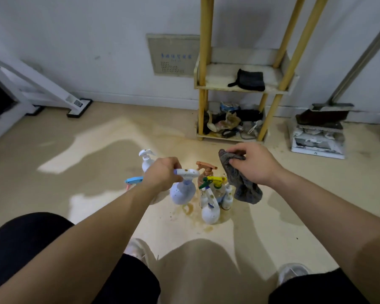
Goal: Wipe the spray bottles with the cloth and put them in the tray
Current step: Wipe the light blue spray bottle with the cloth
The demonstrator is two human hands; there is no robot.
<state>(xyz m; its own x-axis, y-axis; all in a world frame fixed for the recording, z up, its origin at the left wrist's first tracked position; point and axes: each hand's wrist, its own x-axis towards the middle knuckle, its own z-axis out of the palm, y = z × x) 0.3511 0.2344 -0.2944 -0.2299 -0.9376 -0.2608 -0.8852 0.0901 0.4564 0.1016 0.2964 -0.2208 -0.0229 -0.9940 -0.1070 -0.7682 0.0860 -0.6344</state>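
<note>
The left grip (162, 172) is clamped on the top of a white bottle (182, 193) w/ brown spots & holds it up over the floor (75, 163). The right grip (252, 163) pinches a gray cloth (244, 185), which hangs down just beside the other bottles. These stand on the floor btw the arms: a 2nd white bottle (210, 212) in front, a yellow-top bottle (217, 179), a brown bottle (205, 172) & a pump bottle (147, 160) farther back. Brown marks (188, 210) lie round them. A black rag (249, 80) sits on the shelf (239, 89) by the wall.
</note>
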